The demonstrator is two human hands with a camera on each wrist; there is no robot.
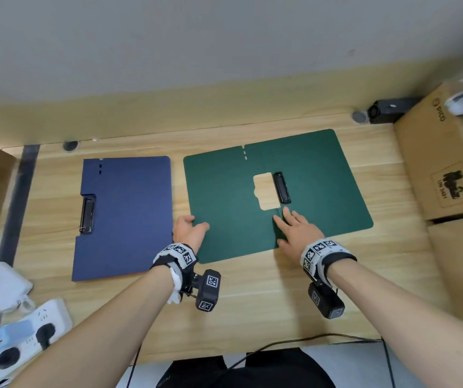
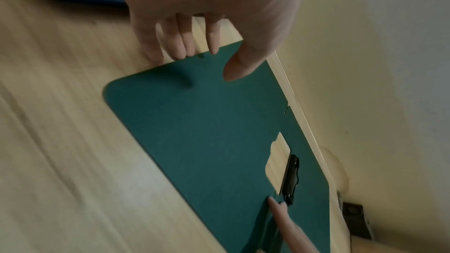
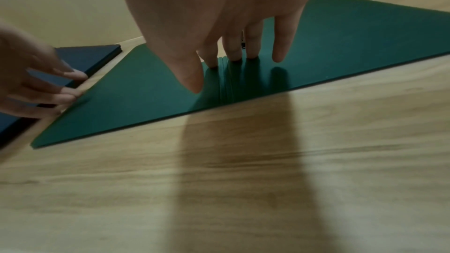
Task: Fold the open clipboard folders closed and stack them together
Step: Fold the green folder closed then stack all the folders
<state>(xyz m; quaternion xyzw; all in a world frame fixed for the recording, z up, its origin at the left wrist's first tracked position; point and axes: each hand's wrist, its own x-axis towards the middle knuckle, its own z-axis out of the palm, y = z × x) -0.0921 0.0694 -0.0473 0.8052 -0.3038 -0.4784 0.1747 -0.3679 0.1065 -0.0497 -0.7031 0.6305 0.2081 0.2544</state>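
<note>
Now our left hand (image 1: 188, 228) pinches the green folder (image 1: 224, 191) edge at nine o'clock; right hand (image 1: 297, 231) presses spread on its spine. Risk: the flap slips free.

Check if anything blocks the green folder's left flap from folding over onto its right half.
Only the right hand, pressed flat on the green folder at the spine with fingers reaching the right half. The black clip also sits there. The left hand grips the flap's left edge.

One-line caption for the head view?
Left hand grips the open green folder edge, right hand presses its spine; blue folder lies closed.
</note>
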